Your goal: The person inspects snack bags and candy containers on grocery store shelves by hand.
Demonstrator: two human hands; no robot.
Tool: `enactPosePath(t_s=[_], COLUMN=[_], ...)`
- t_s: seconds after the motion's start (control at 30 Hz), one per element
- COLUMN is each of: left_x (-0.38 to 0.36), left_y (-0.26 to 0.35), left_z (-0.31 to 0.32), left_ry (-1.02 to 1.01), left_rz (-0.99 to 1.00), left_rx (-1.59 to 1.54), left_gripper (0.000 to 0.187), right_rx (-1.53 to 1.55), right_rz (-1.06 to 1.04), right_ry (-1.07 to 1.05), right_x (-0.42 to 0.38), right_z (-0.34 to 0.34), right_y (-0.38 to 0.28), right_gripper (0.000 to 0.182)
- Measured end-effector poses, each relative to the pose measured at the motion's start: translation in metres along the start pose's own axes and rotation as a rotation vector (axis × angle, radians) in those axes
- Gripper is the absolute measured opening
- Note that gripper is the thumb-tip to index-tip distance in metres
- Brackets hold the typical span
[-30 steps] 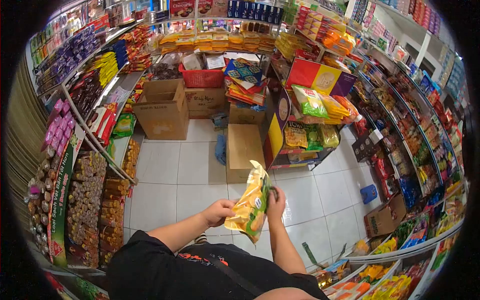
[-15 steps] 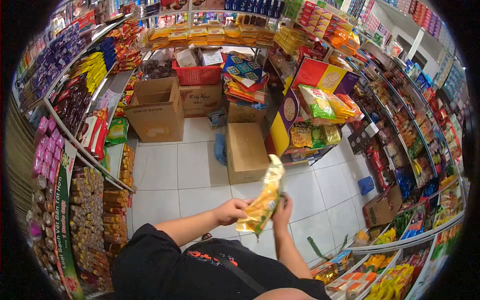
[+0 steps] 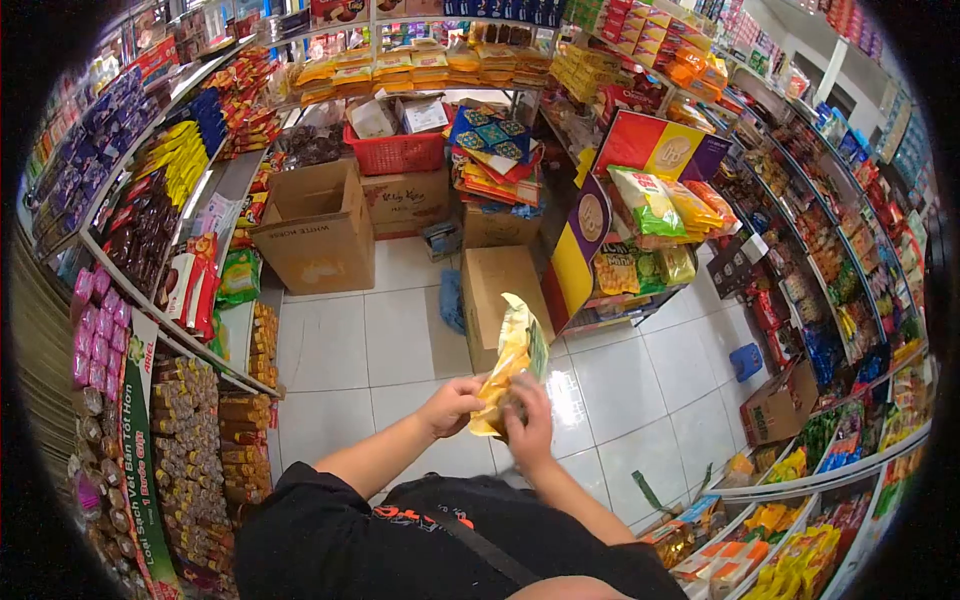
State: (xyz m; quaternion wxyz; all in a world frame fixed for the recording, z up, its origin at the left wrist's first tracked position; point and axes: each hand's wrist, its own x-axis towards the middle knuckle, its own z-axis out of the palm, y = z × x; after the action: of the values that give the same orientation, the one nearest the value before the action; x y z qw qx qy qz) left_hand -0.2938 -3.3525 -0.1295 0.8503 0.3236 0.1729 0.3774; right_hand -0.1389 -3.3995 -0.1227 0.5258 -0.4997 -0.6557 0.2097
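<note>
A yellow snack bag [image 3: 512, 368] with a pale top and a green-edged side stands roughly upright before my chest, turned partly edge-on. My left hand [image 3: 452, 406] pinches its lower left edge, thumb and fingers closed. On the bag's lower right side is my right hand [image 3: 530, 422], its fingers bent against the wrapper and a little smeared by motion. Just beyond the bag, an open cardboard box [image 3: 500, 290] stands on the tiled floor. The bag's print is too blurred to read.
Left are shelves with pink packs [image 3: 100, 330] and an Ariel banner [image 3: 145, 460]. Ahead stand a tall open carton [image 3: 315, 240] and a red basket [image 3: 400, 152] on another box. A snack display stand [image 3: 590, 230] rises right of the box, with curved stocked shelves [image 3: 830, 230] farther right.
The bag has turned more edge-on and shifted slightly left. My right hand has moved left and down from the bag's far right side onto its near side. My left hand still grips it.
</note>
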Motion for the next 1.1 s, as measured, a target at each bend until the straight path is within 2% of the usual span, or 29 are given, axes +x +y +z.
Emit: enactPosePath(t_s=[0.07, 0.1, 0.17, 0.2, 0.27, 0.33, 0.37, 0.47, 0.5, 0.6, 0.63, 0.73, 0.77, 0.87, 0.9, 0.97, 1.03, 1.07, 1.1], left_x=[0.005, 0.008, 0.011, 0.015, 0.025, 0.026, 0.028, 0.038, 0.043, 0.055, 0.058, 0.055, 0.051, 0.061, 0.062, 0.061, 0.068, 0.075, 0.084], left_y=[-0.003, -0.002, -0.003, -0.002, 0.01, 0.027, 0.03, 0.048, 0.053, 0.051, 0.046, 0.044, 0.042, 0.048, 0.047, 0.043, 0.03, 0.024, 0.022], left_z=[-0.002, 0.0, 0.003, 0.007, 0.02, 0.022, 0.015, 0.017, 0.025, 0.014, 0.012, 0.01, -0.004, 0.002, 0.0, -0.009, -0.017, -0.02, -0.016], left_ry=[-0.015, -0.019, -0.03, -0.037, 0.12, 0.254, 0.238, 0.172, 0.204, 0.189, 0.248, 0.454, 0.444, 0.757, 0.761, 0.768, 0.886, 0.943, 0.99], left_rz=[0.016, -0.003, 0.082, 0.131, 0.204, 0.226, 0.323, 0.505, 0.568, 0.571, 0.573, 0.517, 0.461, 0.495, 0.448, 0.348, 0.297, 0.275, 0.45], left_rx=[0.084, 0.132, 0.167, 0.191, 0.05, -0.151, -0.137, -0.157, -0.165, -0.177, -0.166, 0.106, 0.222, 0.496, 0.501, 0.504, 0.612, 0.664, 0.642], left_gripper=[0.005, 0.011, 0.009, 0.01, 0.011, 0.01, 0.013, 0.015, 0.017, 0.017, 0.026, 0.025, 0.034, 0.052, 0.057, 0.068, 0.071, 0.072, 0.066], right_rx=[-0.068, -0.071, -0.049, 0.119, 0.459, 0.623, 0.703, 1.307, 1.333, 1.399, 1.359, 1.345, 1.383, 1.266, 1.209, 1.1, 0.911, 0.938, 0.957], right_rz=[-0.041, 0.045, 0.006, 0.171, 0.488, 0.696, 0.804, 0.897, 0.969, 1.032, 1.101, 0.822, 0.79, 0.661, 0.628, 0.587, 0.594, 0.635, 0.638], right_ry=[0.091, 0.164, 0.216, 0.179, 0.094, 0.038, 0.002, -0.373, -0.376, -0.562, -0.514, -0.664, -0.648, -0.573, -0.567, -0.619, -0.64, -0.604, -0.577], right_x=[0.03, 0.044, 0.082, 0.088, 0.111, 0.122, 0.127, 0.141, 0.148, 0.167, 0.177, 0.205, 0.216, 0.238, 0.242, 0.242, 0.233, 0.224, 0.219], right_z=[-0.007, -0.009, -0.017, -0.019, -0.02, -0.018, -0.013, 0.001, -0.001, -0.005, -0.007, -0.011, -0.016, -0.027, -0.026, -0.019, -0.01, -0.001, 0.004], right_y=[0.029, 0.059, 0.113, 0.138, 0.176, 0.21, 0.221, 0.217, 0.18, 0.167, 0.157, 0.18, 0.172, 0.176, 0.184, 0.179, 0.16, 0.154, 0.142], right_gripper=[0.022, 0.021, 0.021, 0.021, 0.02, 0.025, 0.029, 0.046, 0.057, 0.054, 0.05, 0.051, 0.054, 0.052, 0.051, 0.05, 0.05, 0.047, 0.047])
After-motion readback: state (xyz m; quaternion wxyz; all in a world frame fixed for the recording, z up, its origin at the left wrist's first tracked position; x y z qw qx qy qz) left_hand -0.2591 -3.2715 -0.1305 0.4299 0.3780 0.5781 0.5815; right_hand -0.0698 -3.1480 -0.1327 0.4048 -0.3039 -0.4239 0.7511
